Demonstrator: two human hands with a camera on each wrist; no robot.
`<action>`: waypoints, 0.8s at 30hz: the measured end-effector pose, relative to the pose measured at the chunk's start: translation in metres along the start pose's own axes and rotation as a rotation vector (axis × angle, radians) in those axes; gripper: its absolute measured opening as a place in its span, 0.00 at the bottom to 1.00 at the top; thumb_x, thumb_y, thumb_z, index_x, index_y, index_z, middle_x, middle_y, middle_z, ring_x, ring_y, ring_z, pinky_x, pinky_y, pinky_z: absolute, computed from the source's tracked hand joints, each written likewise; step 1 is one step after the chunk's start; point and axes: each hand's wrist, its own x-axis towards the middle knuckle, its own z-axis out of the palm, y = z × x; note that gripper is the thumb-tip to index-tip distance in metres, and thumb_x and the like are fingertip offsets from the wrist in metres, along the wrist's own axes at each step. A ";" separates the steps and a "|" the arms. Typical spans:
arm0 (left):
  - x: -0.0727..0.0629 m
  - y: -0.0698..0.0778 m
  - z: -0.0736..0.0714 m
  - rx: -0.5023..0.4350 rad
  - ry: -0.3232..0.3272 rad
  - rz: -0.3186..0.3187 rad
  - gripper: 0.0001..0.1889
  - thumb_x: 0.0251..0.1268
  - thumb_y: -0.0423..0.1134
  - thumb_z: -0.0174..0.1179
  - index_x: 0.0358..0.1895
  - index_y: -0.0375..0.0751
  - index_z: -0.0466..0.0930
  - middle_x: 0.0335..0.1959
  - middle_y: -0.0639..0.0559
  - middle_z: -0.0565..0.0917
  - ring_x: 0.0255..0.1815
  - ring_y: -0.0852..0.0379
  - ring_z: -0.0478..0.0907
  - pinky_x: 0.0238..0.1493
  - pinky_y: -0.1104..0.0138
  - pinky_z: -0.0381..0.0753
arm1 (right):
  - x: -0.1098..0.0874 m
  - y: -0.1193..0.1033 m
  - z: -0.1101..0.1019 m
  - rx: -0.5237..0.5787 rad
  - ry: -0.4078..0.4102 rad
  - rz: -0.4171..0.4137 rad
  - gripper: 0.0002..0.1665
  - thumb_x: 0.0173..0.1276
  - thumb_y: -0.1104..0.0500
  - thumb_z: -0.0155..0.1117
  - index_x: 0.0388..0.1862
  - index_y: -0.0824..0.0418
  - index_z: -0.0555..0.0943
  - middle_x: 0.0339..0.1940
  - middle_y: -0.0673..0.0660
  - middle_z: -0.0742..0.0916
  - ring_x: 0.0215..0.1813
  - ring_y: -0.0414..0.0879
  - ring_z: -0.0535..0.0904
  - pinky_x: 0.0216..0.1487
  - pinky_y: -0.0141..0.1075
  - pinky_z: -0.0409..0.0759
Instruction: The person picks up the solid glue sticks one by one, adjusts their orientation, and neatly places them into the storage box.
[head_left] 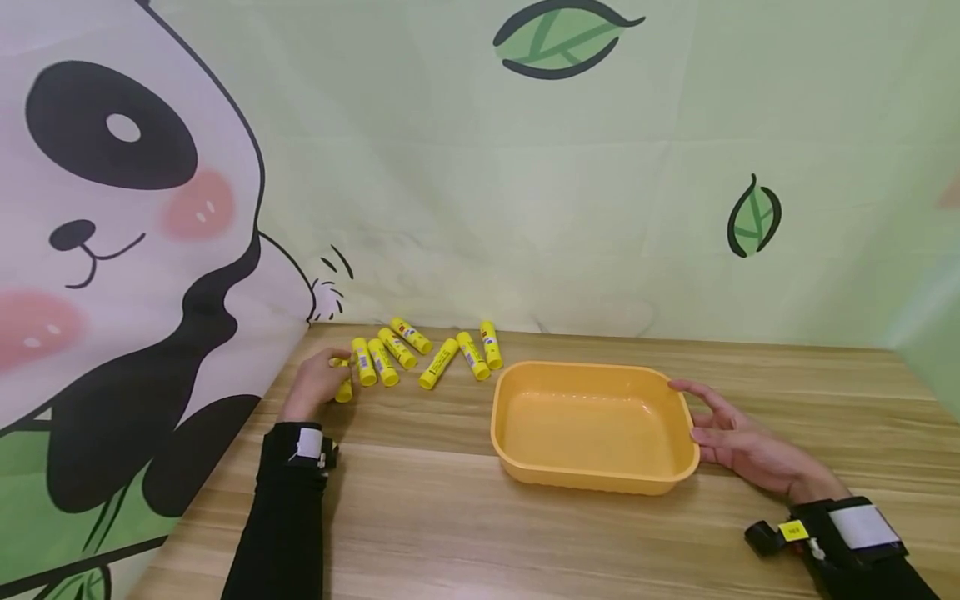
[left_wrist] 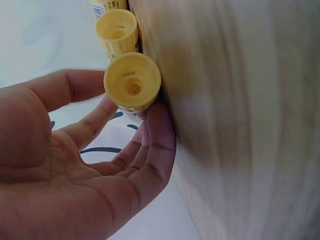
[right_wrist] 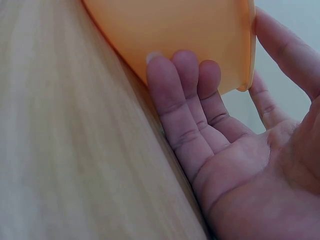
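My left hand [head_left: 318, 385] is at the left end of a loose group of yellow glue sticks. Its thumb and fingertips pinch the leftmost glue stick [left_wrist: 132, 80] from both sides, close to the tabletop; the hollow base end faces the wrist camera. Part of this stick is hidden behind the fingers in the head view. A yellow-orange plastic tub [head_left: 585, 483] stands right of the sticks. At its right end, my right hand [head_left: 750, 442] touches the rim and the outer wall. In the right wrist view, several extended fingers [right_wrist: 167, 85] lie against the wall.
More glue sticks [head_left: 438, 364] lie scattered along the back of the wood-grain table [head_left: 450, 533]. Behind them hangs a pale green backdrop [head_left: 450, 183] with leaves, and a large panda picture [head_left: 135, 250] covers the left side. The tub's inside shows only its bare floor.
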 end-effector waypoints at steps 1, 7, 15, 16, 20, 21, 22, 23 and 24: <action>0.000 0.000 0.000 -0.002 0.000 0.002 0.28 0.78 0.36 0.51 0.76 0.31 0.64 0.75 0.29 0.66 0.60 0.38 0.69 0.58 0.51 0.74 | 0.000 0.000 0.000 0.000 0.001 0.001 0.37 0.83 0.70 0.44 0.81 0.38 0.57 0.67 0.57 0.81 0.64 0.51 0.82 0.64 0.44 0.81; -0.001 -0.005 -0.003 0.022 0.011 -0.010 0.30 0.72 0.35 0.56 0.76 0.31 0.64 0.73 0.28 0.67 0.60 0.36 0.68 0.62 0.46 0.74 | 0.000 -0.001 0.000 -0.002 0.003 0.004 0.37 0.84 0.69 0.44 0.80 0.38 0.57 0.67 0.57 0.81 0.63 0.51 0.82 0.64 0.44 0.81; -0.007 -0.006 -0.010 -0.005 0.083 0.023 0.28 0.73 0.36 0.54 0.74 0.30 0.68 0.70 0.28 0.70 0.58 0.37 0.68 0.57 0.50 0.73 | -0.001 0.000 0.001 -0.014 0.019 0.013 0.36 0.84 0.69 0.45 0.80 0.37 0.58 0.67 0.57 0.80 0.63 0.51 0.82 0.64 0.45 0.81; -0.007 -0.006 -0.011 -0.013 0.091 0.034 0.28 0.73 0.36 0.54 0.74 0.29 0.68 0.70 0.28 0.70 0.58 0.37 0.69 0.57 0.50 0.74 | -0.001 0.000 0.001 -0.016 0.021 0.013 0.36 0.84 0.69 0.44 0.80 0.37 0.58 0.67 0.57 0.80 0.64 0.51 0.82 0.64 0.45 0.81; -0.009 0.000 -0.016 -0.042 0.096 0.070 0.29 0.75 0.37 0.54 0.75 0.29 0.66 0.69 0.28 0.71 0.56 0.38 0.71 0.53 0.54 0.76 | -0.001 0.000 0.000 -0.022 0.022 0.011 0.36 0.84 0.68 0.44 0.80 0.37 0.57 0.67 0.58 0.81 0.63 0.51 0.82 0.64 0.45 0.81; -0.010 0.002 -0.017 -0.044 0.094 0.078 0.29 0.75 0.38 0.54 0.75 0.29 0.66 0.69 0.27 0.71 0.56 0.39 0.73 0.51 0.55 0.77 | -0.001 0.000 0.000 -0.024 0.021 0.009 0.36 0.84 0.68 0.44 0.81 0.38 0.57 0.67 0.58 0.81 0.63 0.52 0.82 0.64 0.45 0.81; -0.011 0.005 -0.018 -0.050 0.094 0.087 0.29 0.75 0.38 0.54 0.75 0.29 0.66 0.68 0.27 0.72 0.56 0.39 0.74 0.50 0.57 0.79 | -0.001 0.000 0.000 -0.025 0.020 0.007 0.36 0.84 0.69 0.44 0.81 0.38 0.57 0.67 0.58 0.81 0.63 0.52 0.82 0.64 0.45 0.81; -0.013 0.008 -0.019 -0.063 0.090 0.091 0.29 0.75 0.38 0.54 0.76 0.30 0.66 0.68 0.27 0.72 0.56 0.39 0.75 0.49 0.58 0.80 | -0.001 0.000 0.000 -0.027 0.019 0.005 0.36 0.84 0.69 0.44 0.81 0.38 0.57 0.67 0.58 0.81 0.63 0.52 0.82 0.64 0.45 0.81; -0.014 0.011 -0.020 -0.073 0.082 0.094 0.30 0.75 0.38 0.54 0.76 0.31 0.66 0.68 0.27 0.72 0.57 0.39 0.76 0.48 0.60 0.82 | -0.001 0.001 -0.001 -0.027 0.017 0.004 0.36 0.84 0.69 0.44 0.81 0.38 0.57 0.67 0.59 0.81 0.63 0.52 0.82 0.64 0.45 0.81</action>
